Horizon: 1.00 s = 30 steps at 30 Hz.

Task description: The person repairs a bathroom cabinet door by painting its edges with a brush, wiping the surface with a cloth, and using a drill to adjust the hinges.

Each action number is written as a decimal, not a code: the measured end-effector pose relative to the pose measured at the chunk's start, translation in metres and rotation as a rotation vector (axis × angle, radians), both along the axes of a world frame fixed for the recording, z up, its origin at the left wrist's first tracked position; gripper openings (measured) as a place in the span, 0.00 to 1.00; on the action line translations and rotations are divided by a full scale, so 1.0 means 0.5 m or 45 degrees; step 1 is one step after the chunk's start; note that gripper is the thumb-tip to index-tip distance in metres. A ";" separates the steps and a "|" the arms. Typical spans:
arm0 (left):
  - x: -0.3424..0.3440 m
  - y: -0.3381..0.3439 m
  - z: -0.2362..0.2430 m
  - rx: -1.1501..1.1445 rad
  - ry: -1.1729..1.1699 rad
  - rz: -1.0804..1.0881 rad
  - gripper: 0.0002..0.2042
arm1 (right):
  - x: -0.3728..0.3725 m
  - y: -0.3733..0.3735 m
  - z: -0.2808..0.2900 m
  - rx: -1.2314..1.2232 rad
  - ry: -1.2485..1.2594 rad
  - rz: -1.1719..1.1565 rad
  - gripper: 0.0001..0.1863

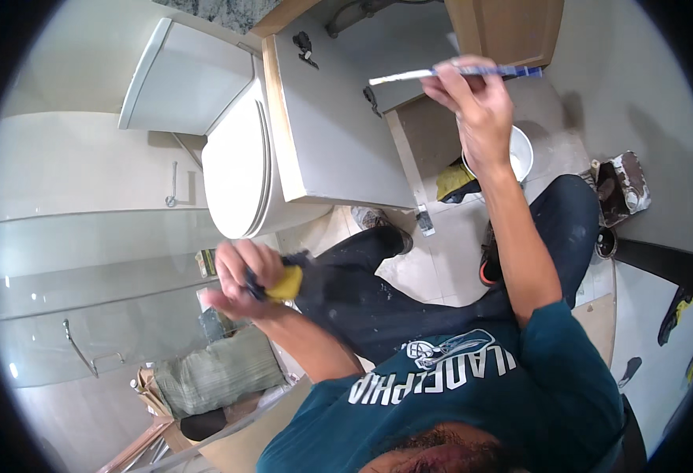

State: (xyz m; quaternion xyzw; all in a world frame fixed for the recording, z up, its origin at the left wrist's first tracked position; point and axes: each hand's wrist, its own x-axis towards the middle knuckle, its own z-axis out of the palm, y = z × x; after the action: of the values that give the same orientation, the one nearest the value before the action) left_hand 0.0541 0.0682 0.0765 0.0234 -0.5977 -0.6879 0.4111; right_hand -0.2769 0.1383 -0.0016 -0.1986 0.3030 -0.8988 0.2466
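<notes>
My right hand [476,106] is raised in front of the open vanity cabinet, fingers closed round a slim white-and-blue stick [405,76]. The stick lies nearly level, its white end to the left and its blue end to the right; its exact kind is unclear. My left hand [244,276] is closed on a yellow-and-black work glove [285,284], bunched up and slightly blurred, above my left thigh. Under my right forearm, a white bucket [522,154] stands on the floor. Beside it lies another yellow-and-black piece [454,183], partly hidden.
A cabinet door [338,134] swings out beside the white toilet [236,177]. To the right on the floor sit a paint-smeared tray [634,185] and a small round can [605,243]. Glass shower panels [102,268] and a stuffed greenish sack [220,370] are at the left.
</notes>
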 end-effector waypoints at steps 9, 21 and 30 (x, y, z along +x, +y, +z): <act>-0.271 0.257 -0.048 -0.339 -0.783 0.325 0.43 | 0.175 0.199 0.011 -0.012 0.207 0.270 0.11; -0.264 0.267 -0.019 0.060 -0.303 0.342 0.15 | 0.194 0.289 0.021 0.180 0.299 0.474 0.16; -0.181 0.294 -0.045 0.148 -0.174 0.093 0.13 | 0.150 0.327 -0.105 0.325 0.037 0.546 0.15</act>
State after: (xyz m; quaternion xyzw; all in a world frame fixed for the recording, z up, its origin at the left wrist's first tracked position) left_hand -0.0366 0.2154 0.0538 0.1158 -0.5823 -0.7028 0.3920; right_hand -0.2018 0.3019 -0.0541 -0.2383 0.3684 -0.7775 0.4505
